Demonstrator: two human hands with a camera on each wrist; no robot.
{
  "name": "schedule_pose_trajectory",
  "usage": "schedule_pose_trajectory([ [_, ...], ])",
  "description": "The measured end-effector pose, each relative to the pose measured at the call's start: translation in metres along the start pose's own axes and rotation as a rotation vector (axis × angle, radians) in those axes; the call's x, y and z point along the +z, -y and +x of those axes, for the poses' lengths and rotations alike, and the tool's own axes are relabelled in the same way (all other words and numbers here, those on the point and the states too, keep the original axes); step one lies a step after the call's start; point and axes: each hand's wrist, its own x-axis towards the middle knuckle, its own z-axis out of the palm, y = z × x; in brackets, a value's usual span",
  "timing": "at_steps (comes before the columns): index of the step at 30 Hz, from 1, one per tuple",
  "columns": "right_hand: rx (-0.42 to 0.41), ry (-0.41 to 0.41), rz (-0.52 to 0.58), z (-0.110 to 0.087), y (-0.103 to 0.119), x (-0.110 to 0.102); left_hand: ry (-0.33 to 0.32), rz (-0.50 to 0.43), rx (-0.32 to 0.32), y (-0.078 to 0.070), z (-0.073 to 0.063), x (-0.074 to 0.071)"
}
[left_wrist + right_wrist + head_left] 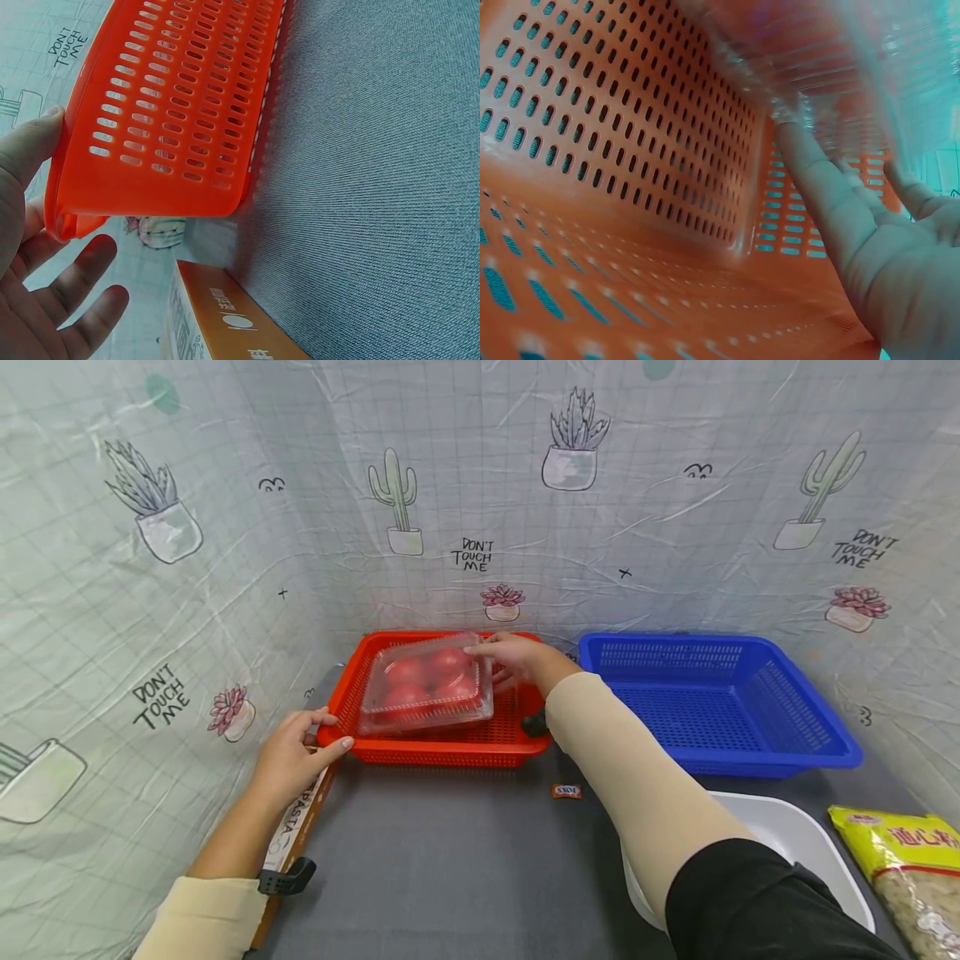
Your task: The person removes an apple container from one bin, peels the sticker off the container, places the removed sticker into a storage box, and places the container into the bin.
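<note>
A clear plastic box of red tomatoes [427, 683] lies tilted inside the red basket [442, 753], its right side raised. My right hand [517, 657] holds the box by its right edge, with the thumb on top and the other fingers beneath. In the right wrist view, those fingers [817, 180] press against the underside of the clear plastic box [832, 97], above the perforated basket floor. At the basket's left front corner, my left hand [288, 762] pinches the rim. The left wrist view has the thumb [34, 142] on the outside of the red basket [150, 184].
A blue basket [757, 760] stands to the right, with a white tub [817, 835] before it. A yellow pasta bag [907, 868] lies far right. A long pasta box [296, 835] is under my left forearm. One small orange wrapped packet [566, 791] lies mid-table.
</note>
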Motion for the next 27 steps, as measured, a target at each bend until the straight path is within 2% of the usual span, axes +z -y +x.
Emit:
schedule_pose_trajectory([
  [5, 0.079, 0.019, -0.028, -0.002, -0.001, 0.001, 0.000, -0.007, -0.002, -0.001, -0.003, 0.001],
  [12, 0.145, 0.019, -0.180, -0.005, -0.002, 0.006, -0.001, -0.013, -0.007, -0.002, -0.005, 0.001],
  [18, 0.102, 0.009, -0.267, -0.010, 0.000, 0.006, 0.002, -0.020, -0.010, -0.003, -0.004, 0.001],
  [27, 0.039, -0.047, -0.265, -0.032, 0.005, 0.003, 0.007, -0.011, -0.006, -0.004, -0.004, -0.001],
])
